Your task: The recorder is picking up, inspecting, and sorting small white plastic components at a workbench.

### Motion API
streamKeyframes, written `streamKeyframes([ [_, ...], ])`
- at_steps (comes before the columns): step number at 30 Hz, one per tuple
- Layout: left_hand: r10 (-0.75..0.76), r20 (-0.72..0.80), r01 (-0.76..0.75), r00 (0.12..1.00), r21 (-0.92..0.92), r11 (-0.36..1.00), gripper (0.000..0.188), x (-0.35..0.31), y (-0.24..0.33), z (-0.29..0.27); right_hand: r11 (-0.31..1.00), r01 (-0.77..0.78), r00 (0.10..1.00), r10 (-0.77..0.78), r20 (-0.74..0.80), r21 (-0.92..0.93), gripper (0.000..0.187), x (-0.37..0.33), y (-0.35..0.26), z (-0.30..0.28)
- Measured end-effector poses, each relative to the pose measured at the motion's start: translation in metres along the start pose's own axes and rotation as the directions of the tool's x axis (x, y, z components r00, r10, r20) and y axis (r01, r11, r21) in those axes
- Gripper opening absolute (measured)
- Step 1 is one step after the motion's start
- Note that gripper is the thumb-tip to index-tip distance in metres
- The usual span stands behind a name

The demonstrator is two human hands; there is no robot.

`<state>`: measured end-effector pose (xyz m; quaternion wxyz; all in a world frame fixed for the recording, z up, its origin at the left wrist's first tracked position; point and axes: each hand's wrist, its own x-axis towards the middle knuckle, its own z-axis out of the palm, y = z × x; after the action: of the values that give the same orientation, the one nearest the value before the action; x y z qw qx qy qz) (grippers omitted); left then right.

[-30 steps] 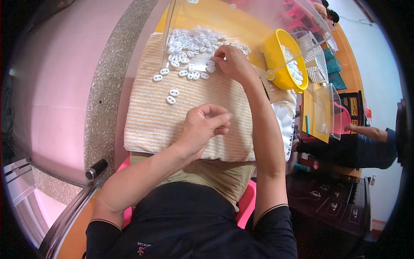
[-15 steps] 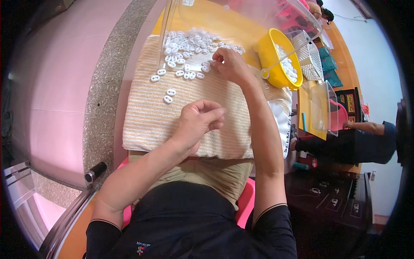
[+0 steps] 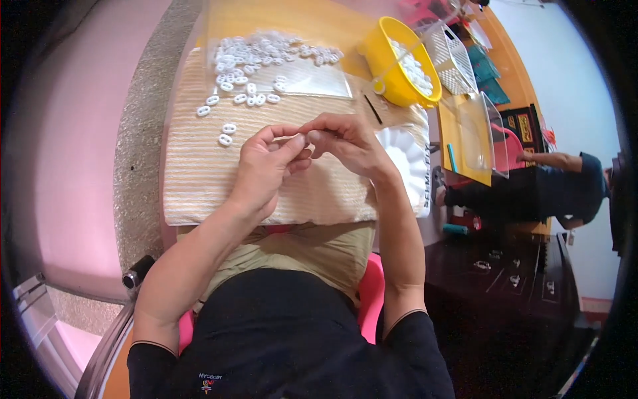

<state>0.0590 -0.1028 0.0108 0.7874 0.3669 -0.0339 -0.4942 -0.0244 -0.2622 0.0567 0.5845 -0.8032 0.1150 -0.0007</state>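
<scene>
Over the middle of a striped towel (image 3: 199,183), my left hand (image 3: 262,166) and my right hand (image 3: 352,143) meet at the fingertips. Both are closed in a pinch, and whatever lies between the fingers is too small or hidden to make out. Beyond them spreads a pile of small white oval pieces (image 3: 249,56), each with two holes. Several loose ones lie at its near edge, and two white oval pieces (image 3: 226,134) rest apart, left of my left hand. A clear flat sheet (image 3: 325,84) lies beside the pile.
A yellow basket (image 3: 389,83) holding white pieces stands at the far right, with a thin black stick (image 3: 373,110) nearby. A white scalloped item (image 3: 409,156) lies at the towel's right edge. Farther right are a white perforated basket (image 3: 446,63) and another person (image 3: 565,183).
My right hand has come back from the pile toward me and met my left hand's fingertips. The whole view has shifted, with the table appearing farther left and higher.
</scene>
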Motion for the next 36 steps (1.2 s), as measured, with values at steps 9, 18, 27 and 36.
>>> streamKeyframes([
  [9,-0.149,0.156,0.135,0.977,0.092,0.986,0.019,-0.008,-0.002,0.011,0.974,0.011,0.984,0.029,-0.174,0.225,0.015,-0.034,0.006,0.004],
  [18,-0.189,0.18,0.164,0.965,0.145,0.976,0.02,-0.011,0.0,0.013,0.992,-0.084,0.878,0.029,-0.477,-0.096,0.013,-0.098,-0.002,-0.074],
  [27,-0.195,0.181,0.162,0.964,0.18,0.97,0.018,-0.014,-0.007,0.012,0.606,-0.392,0.914,0.174,-0.366,-0.692,0.021,-0.127,0.009,-0.075],
  [36,-0.199,0.169,0.169,0.965,0.179,0.969,0.016,-0.015,-0.008,0.015,0.413,-0.407,0.911,0.24,-0.334,-0.814,0.014,-0.119,0.02,-0.062],
])
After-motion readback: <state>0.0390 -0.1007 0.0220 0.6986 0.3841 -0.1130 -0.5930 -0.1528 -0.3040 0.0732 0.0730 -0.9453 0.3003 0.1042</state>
